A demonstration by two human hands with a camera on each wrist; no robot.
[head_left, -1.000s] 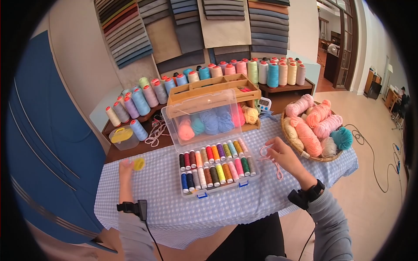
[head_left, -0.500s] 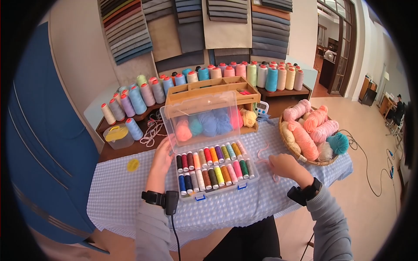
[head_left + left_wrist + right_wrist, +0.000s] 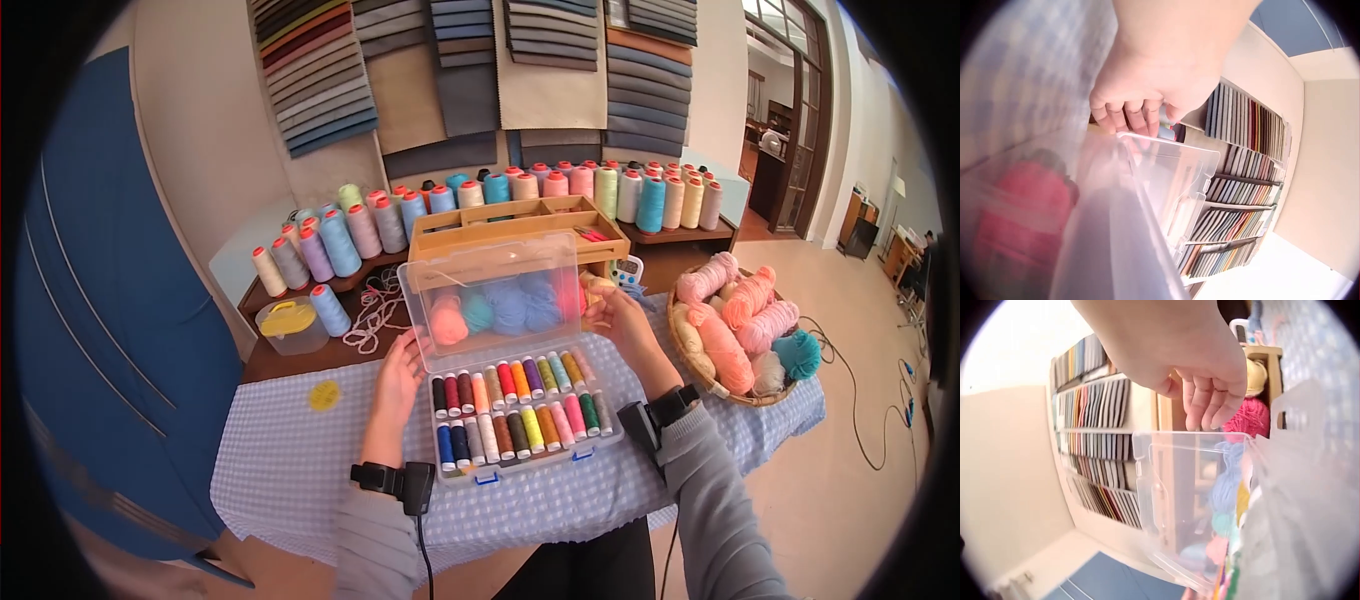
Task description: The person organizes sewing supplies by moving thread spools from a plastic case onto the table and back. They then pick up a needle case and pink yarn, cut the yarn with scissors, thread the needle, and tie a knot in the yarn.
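Observation:
A clear plastic box (image 3: 535, 467) holds two rows of colourful thread spools (image 3: 505, 437) on the checked cloth in the head view. Its transparent lid (image 3: 490, 347) is raised at the back. My left hand (image 3: 396, 382) is at the lid's left side, fingers loosely bent; in the left wrist view its fingertips overlap the lid's edge. On the opposite side, my right hand (image 3: 622, 322) reaches beside the lid's right edge. The right wrist view shows its relaxed fingers (image 3: 1216, 406) right at that edge, near a bright pink yarn ball (image 3: 1250, 419).
Behind the lid stands a wooden organizer (image 3: 450, 243) with yarn balls. A wicker basket (image 3: 697, 366) of yarn sits at right. A yellow disc (image 3: 324, 396) lies at left, near a yellow-lidded container (image 3: 293, 325). Large thread cones (image 3: 340, 247) line the back shelf.
My left hand let go of the yellow disc on the cloth at left and moved right to the lid. The right hand left the pink yarn strand and rose to the lid's right side.

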